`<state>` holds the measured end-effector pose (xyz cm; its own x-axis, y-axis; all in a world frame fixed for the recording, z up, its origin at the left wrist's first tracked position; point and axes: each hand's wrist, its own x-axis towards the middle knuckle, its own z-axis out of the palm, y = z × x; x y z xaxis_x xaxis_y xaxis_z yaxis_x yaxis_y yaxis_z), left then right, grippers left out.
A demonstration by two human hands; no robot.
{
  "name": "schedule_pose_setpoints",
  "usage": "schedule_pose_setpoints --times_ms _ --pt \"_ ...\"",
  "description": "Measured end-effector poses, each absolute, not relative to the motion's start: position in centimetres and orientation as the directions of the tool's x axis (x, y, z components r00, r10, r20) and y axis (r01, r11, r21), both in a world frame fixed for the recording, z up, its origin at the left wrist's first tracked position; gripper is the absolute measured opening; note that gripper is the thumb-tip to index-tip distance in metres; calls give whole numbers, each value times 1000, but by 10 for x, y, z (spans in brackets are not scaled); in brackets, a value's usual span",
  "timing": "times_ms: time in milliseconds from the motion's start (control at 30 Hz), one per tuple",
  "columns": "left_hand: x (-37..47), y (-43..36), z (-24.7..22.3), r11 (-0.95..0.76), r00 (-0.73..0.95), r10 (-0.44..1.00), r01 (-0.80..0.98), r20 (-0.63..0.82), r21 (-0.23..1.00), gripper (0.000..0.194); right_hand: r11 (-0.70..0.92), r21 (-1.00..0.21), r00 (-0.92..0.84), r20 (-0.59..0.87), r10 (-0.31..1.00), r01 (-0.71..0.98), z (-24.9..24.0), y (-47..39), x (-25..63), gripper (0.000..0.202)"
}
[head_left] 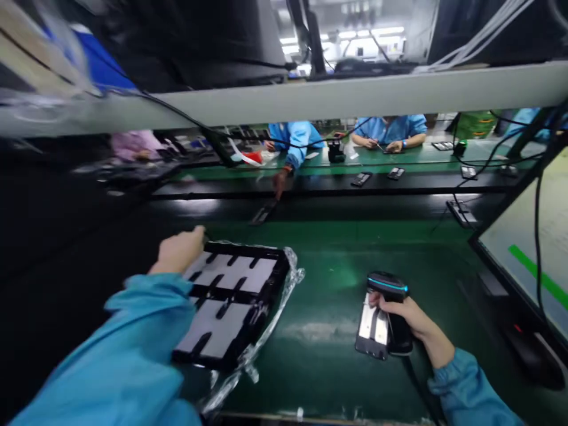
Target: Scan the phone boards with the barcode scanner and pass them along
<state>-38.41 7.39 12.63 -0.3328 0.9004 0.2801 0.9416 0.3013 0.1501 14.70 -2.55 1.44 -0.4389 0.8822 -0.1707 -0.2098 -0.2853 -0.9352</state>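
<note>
My left hand point(178, 251) is closed at the far-left corner of a black tray point(270, 302). Its fingertips are partly hidden, so what they pinch there does not show. Flat grey rectangular pieces point(222, 325) lie in the tray's compartments, and crumpled clear plastic wrap point(266, 340) trails along its right side. On the right, my right hand point(406, 310) is wrapped around the handle of a black barcode scanner point(386, 284) with a lit blue strip. Beside and partly under the scanner lies an opened phone point(371, 331) with white panels inside.
A monitor point(532, 248) slants along the right, with a dark mouse-like object point(528, 349) before it. Beyond the green bench, a co-worker's hand point(279, 180) reaches toward a phone point(264, 213) on the dark belt. A pale shelf beam point(284, 109) with hanging cables crosses overhead.
</note>
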Motion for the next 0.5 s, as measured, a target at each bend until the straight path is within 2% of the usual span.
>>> schedule_pose_setpoints --times_ms 67,100,167,233,367,500 --pt "-333 77 127 253 -273 914 962 301 103 36 -242 -949 -475 -121 872 -203 17 -27 146 33" --pt "-299 74 122 196 -225 921 973 318 120 44 -224 -955 -484 -104 869 -197 17 -28 145 33" --pt "-223 65 103 -51 -30 955 963 295 265 51 -206 -960 -491 -89 867 -190 15 -30 143 33" --pt "-156 52 80 -195 88 958 899 275 392 50 -208 -958 -493 -86 866 -199 11 -33 140 34" --pt "-95 37 50 -232 97 965 753 245 616 43 -204 -952 -488 -70 870 -226 3 -35 138 35" --pt "-97 43 45 -225 66 966 690 249 688 44 -209 -943 -492 -57 869 -258 -2 -29 137 29"
